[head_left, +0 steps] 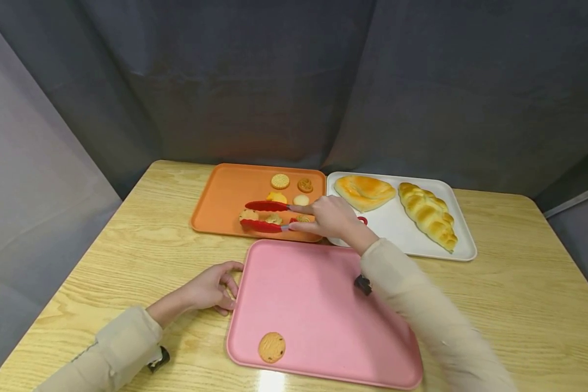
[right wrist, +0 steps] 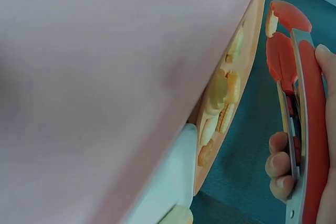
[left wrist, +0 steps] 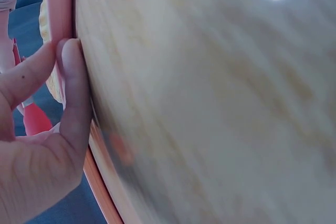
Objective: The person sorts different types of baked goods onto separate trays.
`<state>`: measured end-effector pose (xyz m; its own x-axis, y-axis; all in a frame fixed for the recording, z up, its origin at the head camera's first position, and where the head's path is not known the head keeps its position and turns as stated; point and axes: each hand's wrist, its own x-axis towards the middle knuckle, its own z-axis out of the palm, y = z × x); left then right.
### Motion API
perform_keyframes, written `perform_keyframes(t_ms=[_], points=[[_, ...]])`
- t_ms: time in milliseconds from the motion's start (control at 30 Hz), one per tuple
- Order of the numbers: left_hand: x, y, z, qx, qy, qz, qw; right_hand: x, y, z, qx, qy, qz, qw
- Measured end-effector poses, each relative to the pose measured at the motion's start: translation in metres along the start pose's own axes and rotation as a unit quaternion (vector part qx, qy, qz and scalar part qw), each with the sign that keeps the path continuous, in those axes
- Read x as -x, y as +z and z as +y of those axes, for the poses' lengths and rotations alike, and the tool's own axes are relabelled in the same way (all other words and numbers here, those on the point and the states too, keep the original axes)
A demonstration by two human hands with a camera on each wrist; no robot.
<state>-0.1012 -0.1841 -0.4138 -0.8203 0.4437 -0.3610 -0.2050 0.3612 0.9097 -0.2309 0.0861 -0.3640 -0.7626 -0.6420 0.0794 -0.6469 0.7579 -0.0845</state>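
Observation:
My right hand (head_left: 335,218) grips red tongs (head_left: 267,206) over the front of the orange tray (head_left: 220,190). Between the tong tips is a chocolate-chip cookie (head_left: 249,215); the right wrist view shows part of that cookie (right wrist: 271,24) at the red tips, above the tray's level. My left hand (head_left: 210,288) holds the left rim of the pink tray (head_left: 318,294). In the left wrist view its fingertips (left wrist: 73,59) meet at the rim. One chip cookie (head_left: 271,347) lies in the pink tray's near left corner.
Several small cookies and biscuits, such as a round biscuit (head_left: 280,181), lie on the orange tray. A white tray (head_left: 387,228) beside it carries a flat bread (head_left: 365,191) and a braided loaf (head_left: 428,216). A dark curtain (head_left: 274,81) hangs behind the wooden table (head_left: 137,239).

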Motion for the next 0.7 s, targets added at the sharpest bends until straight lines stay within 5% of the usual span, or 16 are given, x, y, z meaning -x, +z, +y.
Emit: perform_keyframes(t_ms=[700], points=[[0.000, 0.000, 0.000, 0.003, -0.004, 0.000, 1.0000, -0.017, 0.013, -0.006, 0.004, 0.026, -0.061, 0.998]])
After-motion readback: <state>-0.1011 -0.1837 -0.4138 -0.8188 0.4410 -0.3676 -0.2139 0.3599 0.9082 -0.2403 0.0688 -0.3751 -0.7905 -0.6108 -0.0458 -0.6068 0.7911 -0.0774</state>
